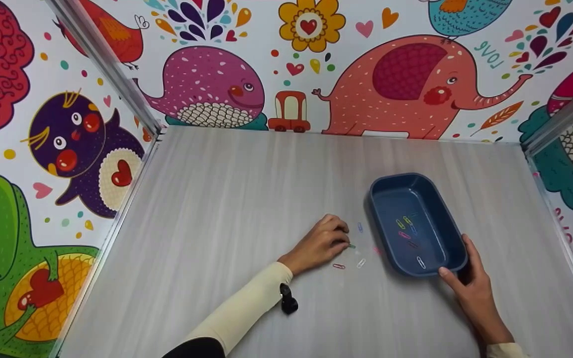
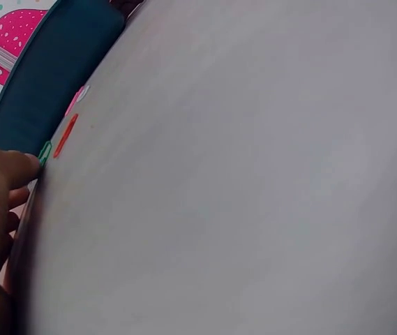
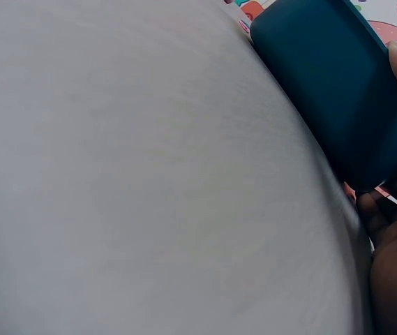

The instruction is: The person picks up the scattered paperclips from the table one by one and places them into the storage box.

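My left hand (image 1: 320,242) is low over the table, thumb and forefinger pinching a small green paper clip (image 2: 45,151). Around it on the tabletop lie a red paper clip (image 1: 338,266), a white paper clip (image 1: 361,263), a blue paper clip (image 1: 360,227) and a pink paper clip (image 1: 377,251). With my right hand (image 1: 476,288) I grip the near right corner of a dark blue plastic tray (image 1: 383,231), thumb on its rim. Inside it are several paper clips, among them a white one (image 1: 421,262) and a pink one (image 1: 404,235). Some right fingers are hidden behind the tray.
The pale wood-grain table (image 1: 227,199) is bounded by walls printed with cartoon animals. Metal strips (image 1: 117,219) edge the left and right sides. A black clip-like piece (image 1: 288,299) hangs at the left sleeve's cuff.
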A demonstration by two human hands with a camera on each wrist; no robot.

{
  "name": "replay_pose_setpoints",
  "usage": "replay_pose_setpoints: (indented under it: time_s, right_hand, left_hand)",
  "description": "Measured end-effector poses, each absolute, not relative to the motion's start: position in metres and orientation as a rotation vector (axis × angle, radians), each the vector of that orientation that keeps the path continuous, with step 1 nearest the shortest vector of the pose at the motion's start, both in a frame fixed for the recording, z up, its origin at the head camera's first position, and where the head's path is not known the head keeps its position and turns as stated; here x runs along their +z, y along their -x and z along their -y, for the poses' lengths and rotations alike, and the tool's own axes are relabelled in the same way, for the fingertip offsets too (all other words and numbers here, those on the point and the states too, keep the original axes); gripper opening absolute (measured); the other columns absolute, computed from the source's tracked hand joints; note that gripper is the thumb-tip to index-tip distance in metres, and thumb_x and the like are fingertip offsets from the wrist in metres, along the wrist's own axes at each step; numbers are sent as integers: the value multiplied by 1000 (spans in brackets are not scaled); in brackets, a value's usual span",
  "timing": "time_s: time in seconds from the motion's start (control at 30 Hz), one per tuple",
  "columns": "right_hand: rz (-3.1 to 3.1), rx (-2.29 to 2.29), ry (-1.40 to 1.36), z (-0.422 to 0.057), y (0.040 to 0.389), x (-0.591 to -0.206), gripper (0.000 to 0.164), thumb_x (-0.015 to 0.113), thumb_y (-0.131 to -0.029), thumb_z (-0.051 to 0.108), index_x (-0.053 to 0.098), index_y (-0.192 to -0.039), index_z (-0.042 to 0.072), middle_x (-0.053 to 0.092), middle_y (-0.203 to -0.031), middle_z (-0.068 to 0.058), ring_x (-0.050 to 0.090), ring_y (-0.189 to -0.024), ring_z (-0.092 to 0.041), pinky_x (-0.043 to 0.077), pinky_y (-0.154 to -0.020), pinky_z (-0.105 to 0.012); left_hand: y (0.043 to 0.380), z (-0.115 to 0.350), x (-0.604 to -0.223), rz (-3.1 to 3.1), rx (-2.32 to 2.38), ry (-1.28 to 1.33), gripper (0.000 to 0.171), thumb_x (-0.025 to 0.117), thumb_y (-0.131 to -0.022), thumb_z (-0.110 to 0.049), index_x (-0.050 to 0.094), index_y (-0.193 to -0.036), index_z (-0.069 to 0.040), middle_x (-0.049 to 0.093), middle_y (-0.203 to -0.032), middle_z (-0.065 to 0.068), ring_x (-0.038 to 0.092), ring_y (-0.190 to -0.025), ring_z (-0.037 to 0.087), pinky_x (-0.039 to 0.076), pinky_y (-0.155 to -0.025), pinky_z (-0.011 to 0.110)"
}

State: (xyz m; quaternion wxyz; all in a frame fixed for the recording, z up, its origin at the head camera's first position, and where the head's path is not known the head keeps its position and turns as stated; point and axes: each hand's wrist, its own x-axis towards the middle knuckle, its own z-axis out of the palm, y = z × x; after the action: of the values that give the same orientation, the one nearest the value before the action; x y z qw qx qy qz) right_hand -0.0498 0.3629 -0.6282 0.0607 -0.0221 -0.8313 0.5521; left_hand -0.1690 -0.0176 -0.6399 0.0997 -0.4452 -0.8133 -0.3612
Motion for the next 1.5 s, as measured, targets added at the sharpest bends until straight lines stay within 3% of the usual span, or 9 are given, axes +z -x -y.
replay_pose_setpoints:
  time_s: [0.93,1.5]
  right_hand:
    - [2527,1632,75,-363,48,-627,96,75,-103,1,15,-178,15,17,-182,-18,26,-157,-3,25,-116,-6]
    - [2538,1655,79,-364,48,-628,97,74,-105,3,13,-178,18,16,-182,-19,23,-157,-1,22,-116,-6]
  left_hand:
    - [169,17,-638,2422,-1044,1312,10,73,-105,-6,83,-104,-4,73,-121,10,62,-118,26,49,-109,37]
    - [169,16,-639,2417,-1084,1291,6,77,-102,-5,81,-97,-5,74,-119,10,62,-117,27,50,-108,37]
